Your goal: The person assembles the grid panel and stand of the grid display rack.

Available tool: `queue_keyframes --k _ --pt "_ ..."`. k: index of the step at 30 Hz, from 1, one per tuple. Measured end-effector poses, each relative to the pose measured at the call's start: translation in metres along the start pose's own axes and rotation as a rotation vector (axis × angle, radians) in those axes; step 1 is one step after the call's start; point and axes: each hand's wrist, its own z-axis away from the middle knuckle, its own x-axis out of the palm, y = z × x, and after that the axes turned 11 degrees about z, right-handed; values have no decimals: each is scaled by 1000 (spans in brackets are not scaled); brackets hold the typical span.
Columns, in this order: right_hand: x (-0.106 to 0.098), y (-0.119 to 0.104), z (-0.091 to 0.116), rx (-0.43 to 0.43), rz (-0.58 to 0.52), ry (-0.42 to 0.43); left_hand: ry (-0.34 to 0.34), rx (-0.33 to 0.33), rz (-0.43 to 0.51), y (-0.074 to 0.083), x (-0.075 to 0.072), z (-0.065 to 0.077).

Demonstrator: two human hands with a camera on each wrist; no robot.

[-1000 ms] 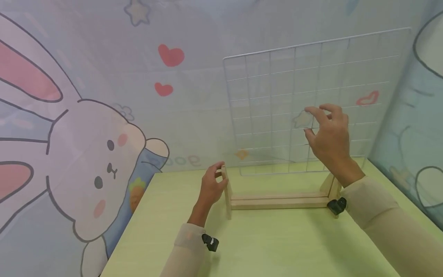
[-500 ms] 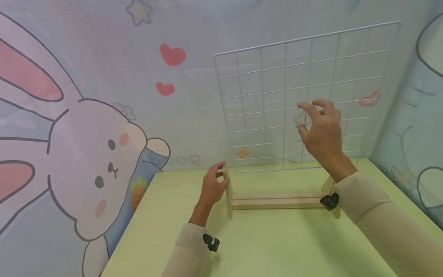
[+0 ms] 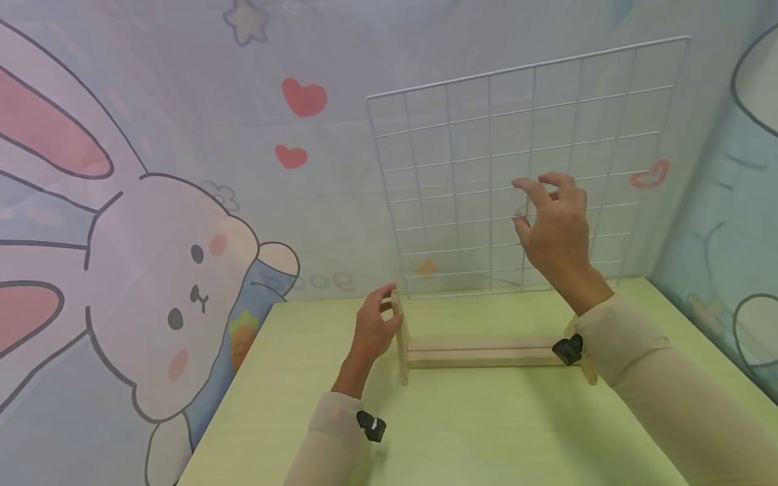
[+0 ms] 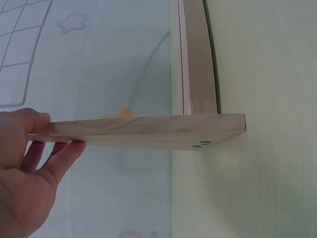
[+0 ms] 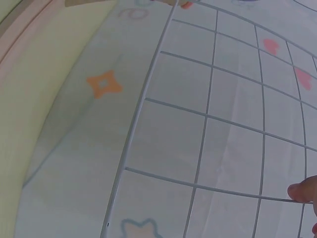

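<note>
A low wooden stand (image 3: 486, 358), two end boards joined by a grooved crossbar, sits on the table. My left hand (image 3: 372, 325) grips the top of its left end board (image 3: 401, 351); the left wrist view shows thumb and fingers on opposite faces of this board (image 4: 138, 130). My right hand (image 3: 559, 229) holds a white wire grid panel (image 3: 535, 65), thumb and fingers pinching at its wires right of the middle. The panel is held up behind the stand, its right side higher. In the right wrist view a thumb (image 5: 301, 191) lies on a grid wire (image 5: 205, 116). My right forearm hides much of the right end board.
The light yellow-green table (image 3: 486, 425) ends at the back against a pale printed cloth wall (image 3: 340, 216) with a rabbit, hearts and stars. A second printed cloth wall (image 3: 717, 202) stands on the right. Two screw heads (image 4: 204, 143) show low on the left end board.
My right hand has moved left and slightly up, carrying the grid panel with it. The left hand and the stand stay in place.
</note>
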Motion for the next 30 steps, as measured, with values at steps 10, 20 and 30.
queue_keyframes --k 10,20,30 --pt "9 -7 1 -13 3 -8 -1 6 5 1 -1 1" --pt "13 -13 2 -4 0 4 0 0 -2 2 -1 2" --pt "19 -10 6 22 -9 -14 -2 8 0 1 -1 2"
